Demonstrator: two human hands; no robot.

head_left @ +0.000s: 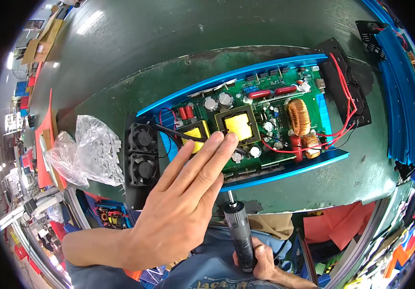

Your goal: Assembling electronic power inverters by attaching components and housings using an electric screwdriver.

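Observation:
A green circuit board [277,118] with yellow transformers, copper coils and capacitors lies in a blue metal housing [284,169] on the table. My left hand [183,192] reaches over its near left part, fingers stretched out, fingertips at the yellow-topped transformer [239,126]. In my right hand [263,260] is a black electric screwdriver [239,233], fingers wrapped round its lower body. Its bit [230,196] points away from me at the housing's near side wall; whether it sits in a screw I cannot tell. Two black fans [143,138] are at the housing's left end.
Left of the fans lies a clear plastic bag [99,149] of small grey pieces. A black end panel [357,98] with red wires is at the housing's right. Blue metal profiles [402,96] are stacked at the far right of the green table [169,79].

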